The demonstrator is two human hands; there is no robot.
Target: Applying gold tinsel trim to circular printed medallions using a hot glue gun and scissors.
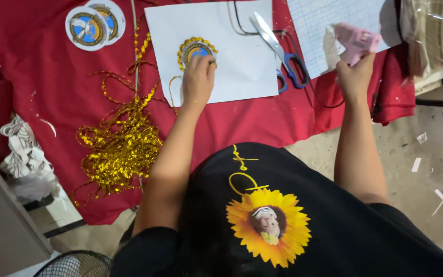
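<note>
Gold trim (197,43) edges the round badge (196,51); left hand (198,77) presses it flat on it, right hand (355,77) beside it grips the pink glue gun (356,42); gluing continues.

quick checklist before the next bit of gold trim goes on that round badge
1. Left hand pressing the badge flat on the white paper: ok.
2. Gold trim already follows the badge's top and left edge: ok; the part under the hand: cannot tell.
3. Right hand holds the pink glue gun: ok, but it is off to the side, away from the badge.
4. Glue ready at the nozzle: cannot tell.
5. Spare trim pile lies by the left arm: ok.
6. Scissors lie on the paper's right edge, clear of the badge: ok.
</note>
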